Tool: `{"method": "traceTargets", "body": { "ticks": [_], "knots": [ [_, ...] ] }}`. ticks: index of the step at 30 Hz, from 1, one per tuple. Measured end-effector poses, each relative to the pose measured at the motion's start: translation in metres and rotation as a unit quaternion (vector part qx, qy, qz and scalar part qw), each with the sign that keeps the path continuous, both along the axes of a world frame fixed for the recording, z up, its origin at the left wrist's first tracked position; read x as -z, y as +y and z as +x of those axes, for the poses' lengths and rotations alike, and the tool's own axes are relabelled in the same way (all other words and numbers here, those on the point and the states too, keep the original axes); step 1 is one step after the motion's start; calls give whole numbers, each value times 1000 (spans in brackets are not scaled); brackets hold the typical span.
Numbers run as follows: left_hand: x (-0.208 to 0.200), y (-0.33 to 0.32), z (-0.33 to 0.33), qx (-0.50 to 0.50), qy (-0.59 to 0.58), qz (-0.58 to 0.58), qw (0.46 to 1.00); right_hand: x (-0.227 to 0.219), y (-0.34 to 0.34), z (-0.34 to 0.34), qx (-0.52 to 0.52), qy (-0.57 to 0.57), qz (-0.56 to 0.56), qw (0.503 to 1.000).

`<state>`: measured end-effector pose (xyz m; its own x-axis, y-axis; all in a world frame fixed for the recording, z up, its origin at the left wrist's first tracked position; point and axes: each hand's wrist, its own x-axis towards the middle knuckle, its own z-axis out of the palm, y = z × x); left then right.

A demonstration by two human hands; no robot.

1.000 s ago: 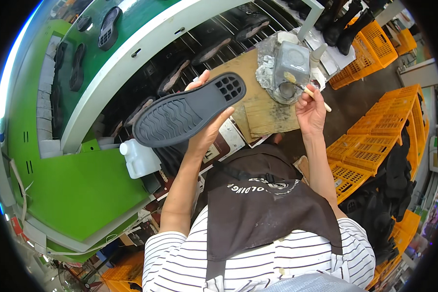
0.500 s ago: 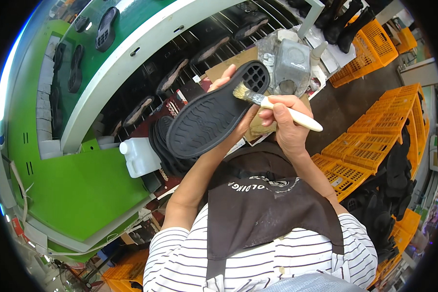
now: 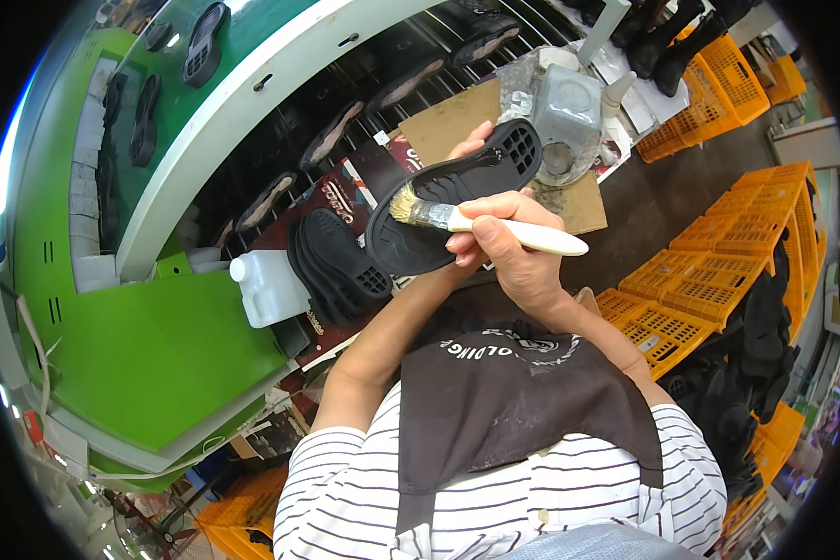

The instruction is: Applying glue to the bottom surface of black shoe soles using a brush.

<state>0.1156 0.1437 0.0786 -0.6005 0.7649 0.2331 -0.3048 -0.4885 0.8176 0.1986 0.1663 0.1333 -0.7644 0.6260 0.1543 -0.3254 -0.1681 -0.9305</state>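
My left hand (image 3: pixel 474 140) is closed around a black shoe sole (image 3: pixel 411 245) from behind, its fingertips showing past the far edge. The sole has curved ridges and a square grid at one end, and it lies tilted in the air. In my right hand (image 3: pixel 529 266) is a paintbrush (image 3: pixel 543 237), its pale handle gripped between thumb and fingers. The brush's yellowish bristles touch or nearly touch the sole's left part. A stack of black soles (image 3: pixel 331 261) stands left of the held one, next to a white plastic jug (image 3: pixel 269 287).
Beyond my hands, a cloudy square container (image 3: pixel 567 112) stands on cardboard (image 3: pixel 443 119). A metal rack holding several soles runs along the back, beside a green machine (image 3: pixel 159 369) with a pale curved frame (image 3: pixel 229 117). Orange crates (image 3: pixel 700 280) stand at the right.
The brush has moved left along the sole, away from the grid end. The held sole has shifted right, uncovering more of the stack, and sits at a flatter tilt.
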Motion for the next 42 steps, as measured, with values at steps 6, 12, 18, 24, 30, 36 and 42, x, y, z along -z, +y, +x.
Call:
{"method": "traceTargets", "body": {
  "ticks": [6, 12, 18, 24, 30, 36, 42],
  "knots": [
    [10, -16, -2, 71, 77, -72, 992, -9, 0, -2, -16, 19, -39, 999],
    [12, -29, -7, 159, 242, -217, 932, -14, 17, -5, -31, 12, 18, 999],
    [-43, -48, -27, 267, 322, -270, 867, -20, 46, -7, -64, 5, 9, 998],
    [-40, -43, -52, 409, 302, -151, 847, -24, 68, -12, -74, -35, 50, 995],
    [-32, -53, -70, 454, 202, -163, 852, -18, 74, -12, -58, -69, 65, 994],
    [-15, -77, -80, 412, 71, -190, 888, -15, 71, -10, -60, -92, 36, 993],
    [-12, -92, -62, 282, -70, -194, 937, -8, 65, -10, -64, -75, 45, 994]
  ]
}}
